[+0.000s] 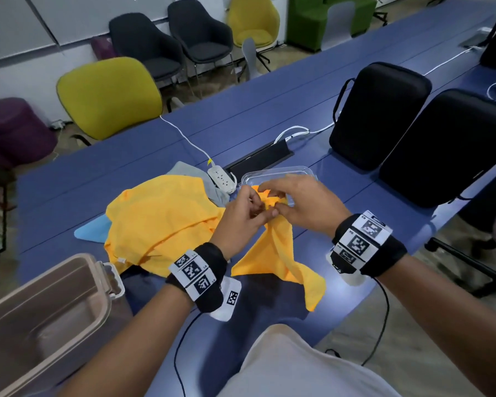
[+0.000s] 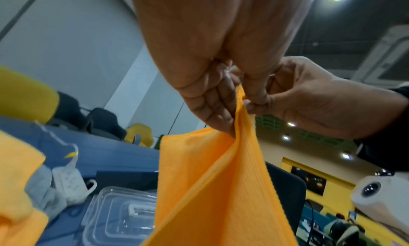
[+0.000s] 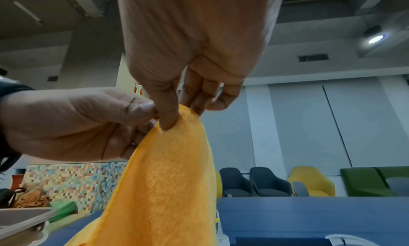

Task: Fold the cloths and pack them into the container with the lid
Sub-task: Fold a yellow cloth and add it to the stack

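An orange cloth [image 1: 281, 253] hangs above the blue table [image 1: 126, 173], pinched at its top by both hands held close together. My left hand [image 1: 248, 209] grips the cloth's upper edge [image 2: 240, 99] between thumb and curled fingers. My right hand [image 1: 281, 196] pinches the same bunched top [image 3: 177, 120] with thumb and forefinger. A second orange cloth [image 1: 161, 222] lies spread on the table to the left, over a light blue cloth [image 1: 93, 232] and a grey cloth [image 1: 189, 171]. The beige container [image 1: 49, 319] stands open at the near left. Its clear lid [image 1: 281, 174] lies behind my hands.
A white power strip [image 1: 222, 179] with its cable lies beside the lid. Two black cases [image 1: 378, 113] stand on the table at the right. A black cable slot [image 1: 259, 160] is set in the table's middle. Chairs stand beyond the far edge.
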Available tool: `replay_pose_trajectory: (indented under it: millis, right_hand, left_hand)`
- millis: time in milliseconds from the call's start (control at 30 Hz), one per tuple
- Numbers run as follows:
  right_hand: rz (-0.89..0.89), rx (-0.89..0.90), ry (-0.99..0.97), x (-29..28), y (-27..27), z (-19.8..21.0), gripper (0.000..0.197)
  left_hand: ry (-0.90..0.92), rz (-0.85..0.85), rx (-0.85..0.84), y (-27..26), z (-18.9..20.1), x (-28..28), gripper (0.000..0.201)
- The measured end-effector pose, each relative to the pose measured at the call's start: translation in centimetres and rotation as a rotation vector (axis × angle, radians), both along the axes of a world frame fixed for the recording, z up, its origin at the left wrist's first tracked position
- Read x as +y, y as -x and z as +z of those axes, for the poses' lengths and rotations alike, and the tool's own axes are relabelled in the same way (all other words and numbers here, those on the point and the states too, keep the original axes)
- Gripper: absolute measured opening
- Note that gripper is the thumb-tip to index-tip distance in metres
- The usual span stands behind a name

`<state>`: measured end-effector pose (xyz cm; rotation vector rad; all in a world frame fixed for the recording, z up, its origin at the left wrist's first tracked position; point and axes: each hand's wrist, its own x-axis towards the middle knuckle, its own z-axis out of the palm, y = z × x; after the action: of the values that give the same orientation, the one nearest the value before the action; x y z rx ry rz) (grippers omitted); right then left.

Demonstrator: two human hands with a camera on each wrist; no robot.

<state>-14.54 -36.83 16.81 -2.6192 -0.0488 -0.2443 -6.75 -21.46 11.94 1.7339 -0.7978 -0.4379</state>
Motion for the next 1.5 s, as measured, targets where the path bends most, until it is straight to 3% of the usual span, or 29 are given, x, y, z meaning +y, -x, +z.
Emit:
replay_pose_trajectory:
  millis: [67, 200, 267, 367, 533, 733, 933, 1033, 1133, 1200, 1367, 1433, 1500]
  right_hand:
    - [-0.014, -0.038, 0.026, -0.2, 0.1, 1.2, 0.040]
    - [0.008, -0.133, -0.038, -0.8, 0.2, 3.4, 0.027]
    - [0.020, -0.154, -0.054, -1.4, 0.3, 4.5, 0.023]
    - [0.011, -0.214, -0.073, -2.2, 0.5, 5.8, 0.020]
    - [-0.079, -0.314, -0.115, -4.1, 1.0, 6.9, 0.020]
    - [-0.143, -0.339, -0.133, -6.1, 2.6, 7.1, 0.020]
    - [-0.057, -0.311, -0.199, -6.2, 4.0, 8.0, 0.014]
    - [-0.022, -0.275, -0.170, -6.2, 4.4, 7.9, 0.012]
    - [-0.029, -0.258, -0.148, -6.5, 4.8, 7.7, 0.013]
    - [-0.035, -0.252, -0.158, -6.7, 5.1, 7.4, 0.016]
    - [-0.014, -0.224, -0.199, -6.6, 5.9, 6.6, 0.016]
    - [0.000, -0.230, -0.211, -6.3, 6.0, 6.7, 0.015]
    - [0.019, -0.244, -0.226, -5.8, 6.1, 7.2, 0.014]
  left_hand:
    - [0.054, 0.045, -0.027, 0.4, -0.1, 0.1, 0.039]
    - [0.066, 0.107, -0.210, 1.7, -1.1, 0.1, 0.026]
    - [0.030, 0.143, -0.267, 2.0, -2.2, 0.1, 0.023]
    - [-0.080, 0.144, -0.343, 1.6, -4.6, 0.3, 0.037]
    - [-0.243, 0.136, -0.311, 1.4, -8.8, 1.2, 0.044]
    - [-0.238, -0.014, -0.061, 0.9, -11.8, 2.0, 0.036]
    - [-0.454, -0.205, -0.054, 2.8, -14.3, 1.3, 0.035]
    - [-0.505, -0.184, -0.029, 4.3, -14.1, 0.4, 0.020]
    - [-0.436, -0.199, 0.210, 5.6, -14.2, 0.1, 0.025]
    - [-0.429, -0.134, 0.282, 6.1, -14.8, 0.5, 0.014]
    - [-0.389, 0.025, 0.165, 5.7, -17.0, 1.7, 0.030]
    - [-0.394, 0.088, 0.007, 5.4, -17.1, 1.8, 0.033]
    - [-0.457, 0.116, -0.183, 4.7, -16.6, 1.6, 0.022]
